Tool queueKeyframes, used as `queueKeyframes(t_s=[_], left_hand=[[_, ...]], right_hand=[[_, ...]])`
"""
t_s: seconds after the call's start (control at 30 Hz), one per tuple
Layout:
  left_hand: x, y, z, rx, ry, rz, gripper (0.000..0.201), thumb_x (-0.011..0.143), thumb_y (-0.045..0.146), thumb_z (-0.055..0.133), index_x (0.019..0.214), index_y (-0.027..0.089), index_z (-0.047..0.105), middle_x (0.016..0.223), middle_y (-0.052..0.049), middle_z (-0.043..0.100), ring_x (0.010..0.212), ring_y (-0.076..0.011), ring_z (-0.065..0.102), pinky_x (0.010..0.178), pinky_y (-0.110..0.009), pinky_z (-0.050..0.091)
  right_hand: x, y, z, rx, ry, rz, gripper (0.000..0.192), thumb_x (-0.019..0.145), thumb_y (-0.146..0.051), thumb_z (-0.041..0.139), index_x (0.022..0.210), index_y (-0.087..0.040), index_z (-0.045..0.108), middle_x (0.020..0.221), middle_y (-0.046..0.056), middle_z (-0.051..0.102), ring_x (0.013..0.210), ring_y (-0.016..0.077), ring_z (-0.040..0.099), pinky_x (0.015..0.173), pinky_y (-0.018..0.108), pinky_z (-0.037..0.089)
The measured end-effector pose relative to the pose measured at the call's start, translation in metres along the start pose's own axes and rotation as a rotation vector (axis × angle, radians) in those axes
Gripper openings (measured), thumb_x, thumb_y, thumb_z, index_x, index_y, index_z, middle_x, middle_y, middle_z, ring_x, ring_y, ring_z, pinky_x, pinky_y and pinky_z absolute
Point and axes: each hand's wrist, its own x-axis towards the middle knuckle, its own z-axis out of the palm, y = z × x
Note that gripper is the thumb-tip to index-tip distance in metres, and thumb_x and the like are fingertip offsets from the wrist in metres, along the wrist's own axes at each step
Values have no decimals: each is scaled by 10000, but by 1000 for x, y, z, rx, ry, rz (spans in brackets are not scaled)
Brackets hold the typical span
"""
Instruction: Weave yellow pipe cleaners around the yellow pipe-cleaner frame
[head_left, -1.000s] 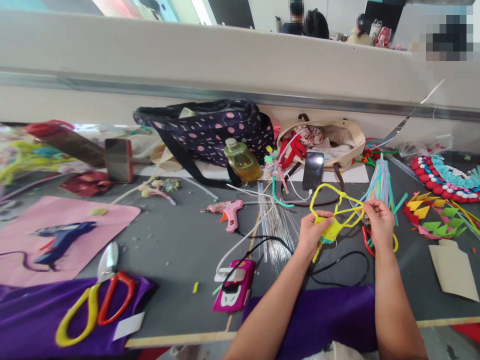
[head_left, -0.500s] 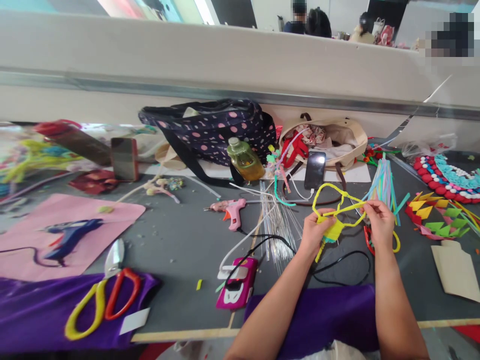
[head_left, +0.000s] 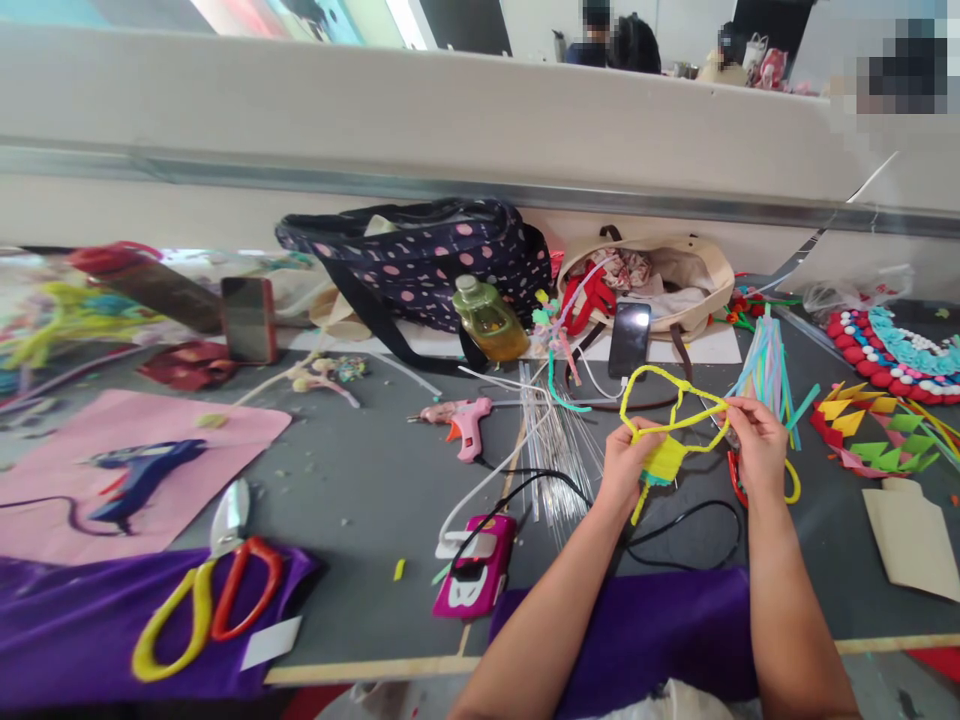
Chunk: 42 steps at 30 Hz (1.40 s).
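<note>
Both hands hold up a yellow pipe-cleaner piece (head_left: 663, 458), bent into open loops around a filled yellow patch with a turquoise edge. My left hand (head_left: 628, 462) is closed on its left side, by the patch, thumb on top. At the right end of the loops, my right hand (head_left: 756, 440) pinches the yellow strand between thumb and fingertips. Under and beside that hand lies a pair of scissors with red and yellow handles (head_left: 792, 484), partly hidden. A bundle of pastel pipe cleaners (head_left: 766, 360) stands just behind it.
A pink glue gun (head_left: 466, 420), loose wires (head_left: 559, 450) and a magenta device (head_left: 480, 568) with a black cord lie left of my hands. Large scissors (head_left: 201, 600) rest on purple cloth. Behind are a bottle (head_left: 489, 318), a phone (head_left: 628, 340) and bags. A colourful paper ring (head_left: 862, 462) lies right.
The yellow piece and both hands have shifted very slightly left. Both hands keep their hold, and the things on the table stay put.
</note>
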Motion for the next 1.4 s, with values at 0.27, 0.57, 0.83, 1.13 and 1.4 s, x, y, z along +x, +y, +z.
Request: queueKeyframes(t_s=[0.27, 0.57, 0.83, 1.13, 1.4], left_hand=[[-1, 3, 2, -6, 20, -14, 170, 544, 222, 741, 654, 156, 629, 546, 20, 592, 478, -104, 525, 480, -215, 402], [4, 2, -3, -39, 20, -32, 208, 544, 229, 770, 715, 140, 694, 587, -9, 638, 513, -126, 569, 512, -237, 436], [6, 0, -3, -53, 33, -64, 246, 499, 230, 808, 701, 135, 705, 585, -18, 649, 519, -135, 583, 522, -242, 443], [4, 1, -2, -52, 18, -75, 232, 509, 234, 800, 690, 136, 695, 579, -17, 649, 506, -136, 583, 518, -245, 442], [6, 0, -2, -61, 38, -55, 200, 518, 207, 775, 681, 136, 683, 570, -3, 629, 500, -119, 561, 520, -236, 438]], right_hand=[[2, 1, -3, 62, -40, 84, 136, 739, -304, 716, 829, -209, 674, 755, -6, 654, 658, 145, 644, 656, 287, 527], [1, -4, -4, 66, -138, 37, 136, 765, -284, 695, 873, -218, 647, 770, -12, 639, 676, 141, 639, 667, 284, 515], [2, -3, -5, 77, -132, 16, 127, 739, -248, 708, 812, -214, 611, 752, -28, 615, 632, 123, 633, 634, 263, 516], [0, -7, -3, 128, -124, 91, 174, 689, -223, 701, 751, -209, 539, 809, -41, 586, 582, 102, 618, 612, 250, 486], [-5, -4, 10, 133, -148, 234, 244, 756, -386, 691, 913, -215, 617, 661, -31, 608, 561, 125, 583, 534, 235, 449]])
